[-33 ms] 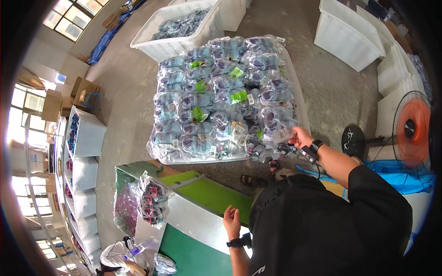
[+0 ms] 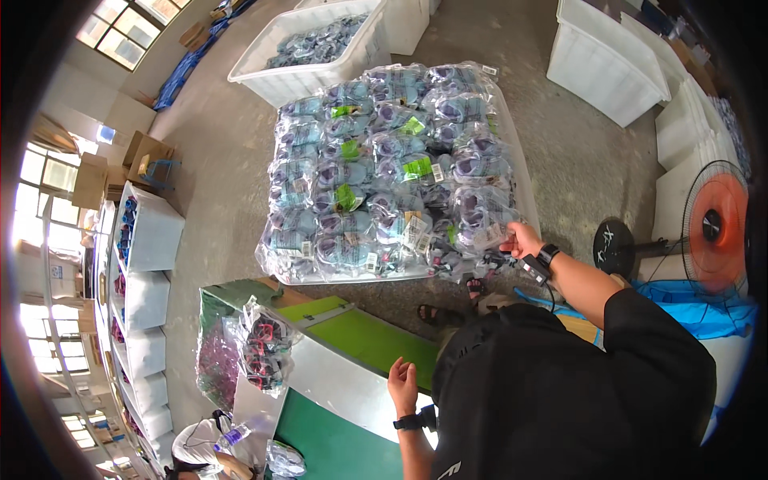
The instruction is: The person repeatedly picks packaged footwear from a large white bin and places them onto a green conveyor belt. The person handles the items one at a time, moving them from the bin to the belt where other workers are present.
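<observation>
Clear plastic bags of light blue and purple shoes (image 2: 332,172) lie in packed rows on top of a large white tub (image 2: 522,152). Several bags carry green or white labels. At the pile's near right corner, my right hand (image 2: 522,240) pinches the edge of a clear shoe bag (image 2: 484,208). My left hand (image 2: 402,384) hangs over the workbench edge, fingers loosely curled and apart, holding nothing. A clear bag of dark and red shoes (image 2: 266,348) rests on the bench, to the left of that hand.
The workbench (image 2: 340,436) has a green top. Behind the pile stands a white tub of loose shoes (image 2: 308,68). An orange-bladed fan (image 2: 712,224) stands at right, near more white tubs (image 2: 604,68). Another person (image 2: 200,444) is at lower left, beside a bottle (image 2: 232,437).
</observation>
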Motion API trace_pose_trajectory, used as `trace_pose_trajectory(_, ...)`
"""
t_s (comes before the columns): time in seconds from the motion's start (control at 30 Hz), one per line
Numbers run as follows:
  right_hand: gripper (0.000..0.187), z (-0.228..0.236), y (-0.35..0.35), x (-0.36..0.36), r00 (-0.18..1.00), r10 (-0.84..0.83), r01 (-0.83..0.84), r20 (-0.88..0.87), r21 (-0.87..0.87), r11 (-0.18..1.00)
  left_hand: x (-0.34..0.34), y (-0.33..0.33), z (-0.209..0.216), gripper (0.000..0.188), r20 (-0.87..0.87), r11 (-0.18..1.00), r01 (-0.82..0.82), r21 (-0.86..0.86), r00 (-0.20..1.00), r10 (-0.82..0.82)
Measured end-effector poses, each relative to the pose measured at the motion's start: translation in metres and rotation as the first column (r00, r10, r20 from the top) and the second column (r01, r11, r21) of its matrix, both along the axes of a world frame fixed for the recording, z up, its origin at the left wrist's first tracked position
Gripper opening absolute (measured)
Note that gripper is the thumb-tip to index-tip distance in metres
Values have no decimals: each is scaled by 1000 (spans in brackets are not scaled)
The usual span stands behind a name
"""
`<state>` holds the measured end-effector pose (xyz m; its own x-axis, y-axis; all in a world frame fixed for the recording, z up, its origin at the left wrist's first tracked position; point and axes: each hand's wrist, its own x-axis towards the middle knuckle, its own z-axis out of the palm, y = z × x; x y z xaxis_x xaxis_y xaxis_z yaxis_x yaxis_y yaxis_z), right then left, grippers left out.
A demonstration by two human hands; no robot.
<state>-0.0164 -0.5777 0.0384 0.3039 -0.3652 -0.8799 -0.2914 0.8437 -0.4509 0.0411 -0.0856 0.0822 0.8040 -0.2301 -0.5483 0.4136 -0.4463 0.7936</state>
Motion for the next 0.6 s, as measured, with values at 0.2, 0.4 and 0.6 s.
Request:
trace_pose_trajectory(0.2,34,4,0,-5,979,182,-195,-88,-159,968,8,26,-7,44,-12,1000,-10,29,1000,10)
trace_pose_trajectory(0.4,34,15,12,-26,964,249,-265,-94,-290,919,12,86,-24,42,-38,985,-151,87,987,155)
trace_pose_trajectory(0.6,29,54,64,8,674,721,-713,-162,-399,577,26,173,-45,46,70,951,-278,139,960,270)
